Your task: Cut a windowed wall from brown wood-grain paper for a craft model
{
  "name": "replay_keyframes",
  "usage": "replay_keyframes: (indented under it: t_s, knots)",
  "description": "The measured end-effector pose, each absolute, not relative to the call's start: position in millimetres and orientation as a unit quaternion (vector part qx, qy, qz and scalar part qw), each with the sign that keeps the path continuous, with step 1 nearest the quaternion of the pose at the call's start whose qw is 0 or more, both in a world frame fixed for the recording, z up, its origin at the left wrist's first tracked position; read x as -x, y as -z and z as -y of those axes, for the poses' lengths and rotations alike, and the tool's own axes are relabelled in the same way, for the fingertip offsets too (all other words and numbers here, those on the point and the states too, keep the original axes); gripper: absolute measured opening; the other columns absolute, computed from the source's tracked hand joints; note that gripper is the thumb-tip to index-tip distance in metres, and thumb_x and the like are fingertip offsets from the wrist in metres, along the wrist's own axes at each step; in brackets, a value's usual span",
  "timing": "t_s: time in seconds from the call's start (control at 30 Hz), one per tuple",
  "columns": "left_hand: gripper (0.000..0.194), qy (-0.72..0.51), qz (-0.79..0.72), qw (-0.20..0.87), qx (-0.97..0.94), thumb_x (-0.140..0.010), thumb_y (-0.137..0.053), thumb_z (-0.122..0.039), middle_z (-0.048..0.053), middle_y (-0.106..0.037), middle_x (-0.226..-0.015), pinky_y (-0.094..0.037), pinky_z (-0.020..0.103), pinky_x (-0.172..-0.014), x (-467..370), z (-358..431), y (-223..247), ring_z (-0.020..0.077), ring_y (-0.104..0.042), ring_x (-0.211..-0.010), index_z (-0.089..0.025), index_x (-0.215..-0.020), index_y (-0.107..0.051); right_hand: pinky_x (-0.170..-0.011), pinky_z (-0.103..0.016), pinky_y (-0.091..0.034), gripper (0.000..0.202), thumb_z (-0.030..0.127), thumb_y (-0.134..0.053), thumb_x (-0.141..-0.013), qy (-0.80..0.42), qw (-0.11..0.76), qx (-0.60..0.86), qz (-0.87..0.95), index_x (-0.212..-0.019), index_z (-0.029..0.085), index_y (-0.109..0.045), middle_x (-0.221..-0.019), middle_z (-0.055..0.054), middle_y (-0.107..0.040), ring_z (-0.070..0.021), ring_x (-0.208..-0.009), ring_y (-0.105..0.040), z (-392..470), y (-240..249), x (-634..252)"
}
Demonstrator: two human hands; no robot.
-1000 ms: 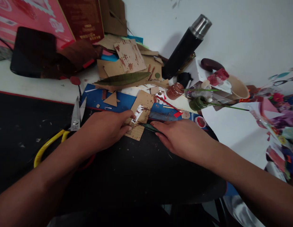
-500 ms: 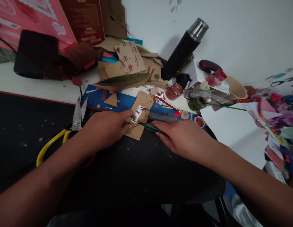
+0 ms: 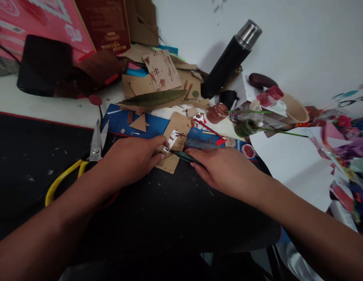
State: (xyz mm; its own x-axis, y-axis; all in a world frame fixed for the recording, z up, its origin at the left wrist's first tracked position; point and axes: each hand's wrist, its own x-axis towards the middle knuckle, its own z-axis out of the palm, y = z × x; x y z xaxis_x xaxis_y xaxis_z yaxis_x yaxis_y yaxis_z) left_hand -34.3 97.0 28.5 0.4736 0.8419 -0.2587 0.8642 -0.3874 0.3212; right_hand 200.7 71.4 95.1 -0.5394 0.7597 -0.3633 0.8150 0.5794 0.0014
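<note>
"What is the right hand [image 3: 225, 168] gripping?"

"A slim dark green piece [image 3: 183, 156]. Thumb and fingers pinch its near end, and its narrow tip points out toward the other hand, over the cardboard strip [image 3: 181, 123]."

"And the left hand [image 3: 131, 162]?"

"Its forefinger and thumb tips are at the strip's left edge, a little spread from each other. I can't tell whether anything thin is caught between them."

"Where does the strip lie from there?"

"Between the two hands, slanting away beyond both sets of fingertips. Its white label [image 3: 171, 139] is just beside the left forefinger, and its lower end is on the black mat [image 3: 158, 218]."

"What's on the outer side of the left grip?"

"Scissors [image 3: 95, 153] with yellow handles, blades spread, the handles partly hidden by the forearm."

"Past the right grip?"

"A small tub [image 3: 248, 151] with red in it sits near the knuckles. Farther off are a brown jar [image 3: 218, 113] and a green jar [image 3: 244, 128], then a tilted black flask [image 3: 228, 64]."

"Anything straight beyond the strip?"

"A long green leaf [image 3: 153, 98], lying across cardboard scraps [image 3: 162, 70]."
</note>
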Motion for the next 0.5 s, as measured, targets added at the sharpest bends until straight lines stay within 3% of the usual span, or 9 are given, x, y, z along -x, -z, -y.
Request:
replay_keyframes:
  t_s: [0.13, 0.3, 0.5]
  knots:
    - [0.037, 0.027, -0.513, 0.203, -0.834, -0.098, -0.046, -0.044, 0.005, -0.076, -0.088, -0.042, 0.034, -0.065, 34.3, -97.1, -27.2, 0.0272, -0.069, -0.074, -0.031, -0.128, -0.063, -0.064, -0.033, -0.042, 0.032, 0.028, -0.052, -0.104, 0.060, 0.174, -0.450, -0.874, -0.132, 0.021, -0.066, -0.105, -0.009, -0.080, -0.0245, -0.081, -0.073, -72.2, -94.8, -196.7]
    - [0.039, 0.028, -0.513, 0.178, -0.839, -0.099, -0.044, -0.045, 0.006, -0.077, -0.090, -0.039, 0.035, -0.061, 35.0, -96.5, -23.7, 0.0280, -0.070, -0.075, -0.032, -0.133, -0.061, -0.057, -0.031, -0.034, 0.033, 0.017, -0.054, -0.100, 0.036, 0.192, -0.443, -0.875, -0.131, 0.018, -0.065, -0.089, -0.007, -0.078, -0.0213, -0.069, -0.069, -69.5, -96.3, -191.3]
    - [0.038, 0.026, -0.514, 0.175, -0.839, -0.099, -0.045, -0.046, 0.008, -0.077, -0.089, -0.041, 0.036, -0.060, 35.3, -95.7, -23.6, 0.0287, -0.070, -0.073, -0.031, -0.129, -0.062, -0.053, -0.032, -0.033, 0.034, 0.011, -0.053, -0.097, 0.025, 0.220, -0.436, -0.872, -0.129, 0.016, -0.065, -0.085, -0.007, -0.076, -0.0232, -0.068, -0.070, -65.1, -100.7, -187.0]
